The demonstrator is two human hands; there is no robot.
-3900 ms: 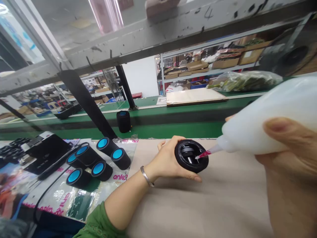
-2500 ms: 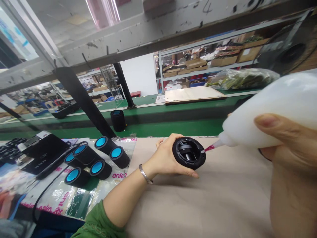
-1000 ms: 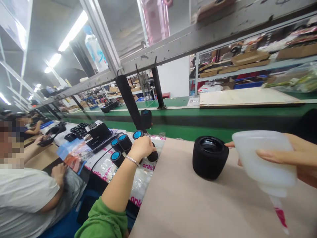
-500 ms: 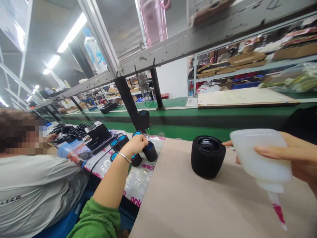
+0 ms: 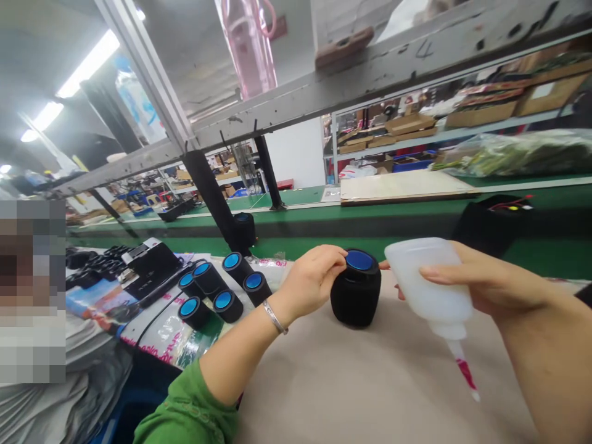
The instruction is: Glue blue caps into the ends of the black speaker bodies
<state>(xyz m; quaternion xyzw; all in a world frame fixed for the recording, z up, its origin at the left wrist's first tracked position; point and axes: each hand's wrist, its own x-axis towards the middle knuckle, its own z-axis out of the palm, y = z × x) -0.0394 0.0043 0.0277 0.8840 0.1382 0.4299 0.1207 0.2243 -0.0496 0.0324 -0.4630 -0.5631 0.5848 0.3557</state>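
My left hand (image 5: 319, 274) is closed at the rim of a blue-faced round cap (image 5: 361, 260), which sits at the top of a black cylindrical housing (image 5: 355, 299). The housing stands upright on the beige work surface (image 5: 333, 388). Whether the cap is fully seated cannot be made out. In my right hand (image 5: 467, 274) is a translucent white squeeze bottle (image 5: 428, 283), tipped so its narrow nozzle points down, with magenta colour near the tip. A fingertip of that hand reaches the housing's right side.
Several black cylinders with blue tops (image 5: 222, 300) stand on printed plastic film to the left. Behind them lies a black device (image 5: 152, 265). A co-worker (image 5: 92, 370) sits at far left. A metal shelf beam (image 5: 296, 102) crosses above; a black post (image 5: 210, 197) rises behind the cylinders.
My left hand has moved right from the blue-topped cylinders to the housing, whose open top now has the blue-faced cap on it. The bottle remains in my right hand. The view has shifted right.
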